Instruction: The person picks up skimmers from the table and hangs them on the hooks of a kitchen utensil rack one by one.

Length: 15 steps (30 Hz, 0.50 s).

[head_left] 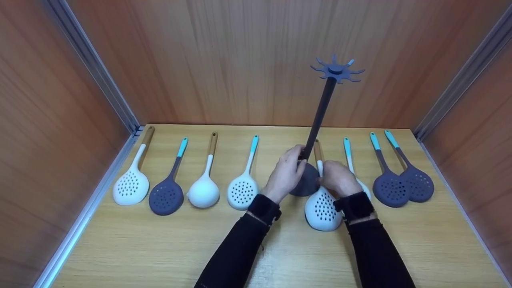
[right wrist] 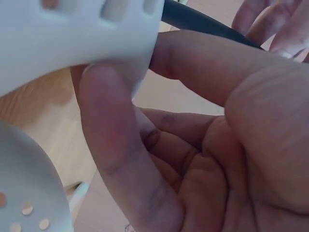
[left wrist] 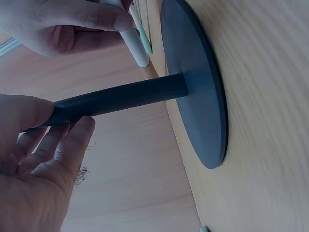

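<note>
Dark stand [head_left: 320, 114] gripped in my left fingers [left wrist: 77, 140], white perforated spoon [head_left: 323, 212] pinched in my right fingers [right wrist: 108, 113].
The stand is plain and near-black: a slim round pole, a crown [head_left: 335, 70] of wavy prongs on top, and a flat disc base [left wrist: 203, 106] down by the counter [head_left: 160, 248]. The spoon, just beside that base, has a pale bowl full of holes and a brown handle [head_left: 317, 151] pointing away from me. To my right lie a turquoise-handled white utensil [head_left: 363, 187] and two overlapping dark skimmers [head_left: 390, 190]; to my left, four more utensils, including a white ladle [head_left: 204, 193].
</note>
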Tool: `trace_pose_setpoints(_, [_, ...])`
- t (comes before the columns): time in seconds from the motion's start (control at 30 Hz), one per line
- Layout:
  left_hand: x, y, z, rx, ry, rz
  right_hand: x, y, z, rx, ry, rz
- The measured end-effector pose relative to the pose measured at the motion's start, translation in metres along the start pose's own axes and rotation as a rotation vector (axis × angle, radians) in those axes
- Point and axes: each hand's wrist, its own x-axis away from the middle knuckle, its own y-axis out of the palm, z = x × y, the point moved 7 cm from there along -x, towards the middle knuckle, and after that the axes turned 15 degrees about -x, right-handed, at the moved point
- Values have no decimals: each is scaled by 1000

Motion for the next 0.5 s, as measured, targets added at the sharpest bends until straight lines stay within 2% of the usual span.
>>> trace_pose_setpoints(0.23, [1, -1, 3, -20, 38, 9, 3, -10, -1, -12, -11, 16])
trace_pose_setpoints(0.5, [1, 3, 2, -35, 13, -11, 13, -30, -2, -47, -31, 57])
